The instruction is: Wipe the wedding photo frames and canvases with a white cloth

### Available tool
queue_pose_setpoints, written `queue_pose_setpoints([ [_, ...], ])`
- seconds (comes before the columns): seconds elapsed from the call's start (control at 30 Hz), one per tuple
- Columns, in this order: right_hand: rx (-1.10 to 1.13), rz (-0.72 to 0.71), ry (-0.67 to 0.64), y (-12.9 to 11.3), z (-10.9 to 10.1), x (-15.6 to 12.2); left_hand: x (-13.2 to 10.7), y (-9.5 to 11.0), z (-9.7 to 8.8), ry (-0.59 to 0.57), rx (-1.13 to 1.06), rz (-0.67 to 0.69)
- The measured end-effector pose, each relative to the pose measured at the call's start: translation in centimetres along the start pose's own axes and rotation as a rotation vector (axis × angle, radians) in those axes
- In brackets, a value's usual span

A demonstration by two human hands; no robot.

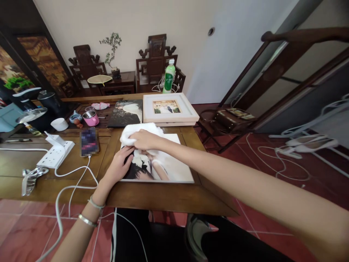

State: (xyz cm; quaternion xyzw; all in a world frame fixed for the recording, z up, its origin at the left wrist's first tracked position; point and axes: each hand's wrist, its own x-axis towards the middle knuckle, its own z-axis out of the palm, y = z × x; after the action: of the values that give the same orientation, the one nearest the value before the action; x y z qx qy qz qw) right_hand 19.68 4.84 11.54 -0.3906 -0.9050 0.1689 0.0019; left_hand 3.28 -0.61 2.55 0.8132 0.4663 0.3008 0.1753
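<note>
A photo panel with a picture of a person in white lies flat near the table's front edge. My right hand presses a bunched white cloth onto its upper left part, fingers closed around the fabric. My left hand rests on the panel's left edge, thumb and fingers apart, fingertips close to the cloth. Behind the cloth lie a dark photo panel and a thick white picture frame with a small photo inside.
Left on the wooden table are a phone on a cable, a power strip, a claw clip, a pink cup and a white cup. A green bottle stands behind the frame. Cables hang over the front edge.
</note>
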Motion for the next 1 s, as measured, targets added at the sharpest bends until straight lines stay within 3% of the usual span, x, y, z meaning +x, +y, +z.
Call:
queue_pose_setpoints([
  [0.17, -0.034, -0.041, 0.017, -0.4, 0.4, 1.3, 0.0, 0.0, -0.1, -0.008, 0.001, 0.012],
  [0.33, -0.057, -0.051, 0.017, 2.7, 0.9, -3.3, 0.0, -0.1, 0.0, -0.016, -0.009, 0.001],
  [0.5, -0.123, 0.104, 0.067, 7.7, 1.8, -8.3, -0.1, -0.1, 0.1, -0.032, 0.011, -0.016],
  [0.63, -0.231, 0.204, 0.051, 9.8, 2.9, -9.7, -0.2, -0.2, 0.2, -0.022, 0.01, -0.047],
  [0.77, -0.312, 0.198, 0.072, 7.9, 4.3, -10.2, -0.3, -0.5, 0.3, -0.026, 0.024, -0.056],
  [0.9, -0.28, 0.212, 0.026, 3.0, 5.5, -12.1, -0.3, -0.7, 0.3, -0.019, 0.034, -0.052],
  [1.0, -0.209, 0.146, -0.061, -0.7, 6.4, -14.4, -0.3, -0.6, 0.3, -0.021, 0.04, -0.061],
])
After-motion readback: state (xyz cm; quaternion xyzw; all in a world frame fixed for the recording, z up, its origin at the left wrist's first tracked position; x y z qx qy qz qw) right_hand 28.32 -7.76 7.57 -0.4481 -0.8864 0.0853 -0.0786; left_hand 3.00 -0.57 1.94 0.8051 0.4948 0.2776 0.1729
